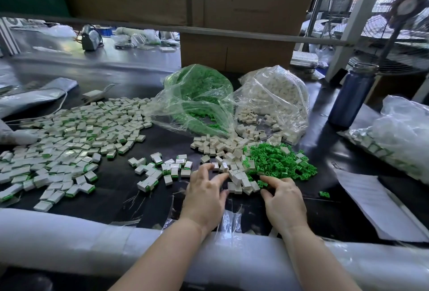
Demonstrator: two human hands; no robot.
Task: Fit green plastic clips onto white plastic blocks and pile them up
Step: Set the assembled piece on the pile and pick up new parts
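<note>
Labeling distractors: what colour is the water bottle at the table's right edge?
Dark blue body with a grey lid, water bottle; head view, the only one.

Bare desk [111, 188] strip open between finished pile [69, 142] and loose blocks [232, 151]. Bags [199, 95] and bottle [350, 95] block the far side.
</note>
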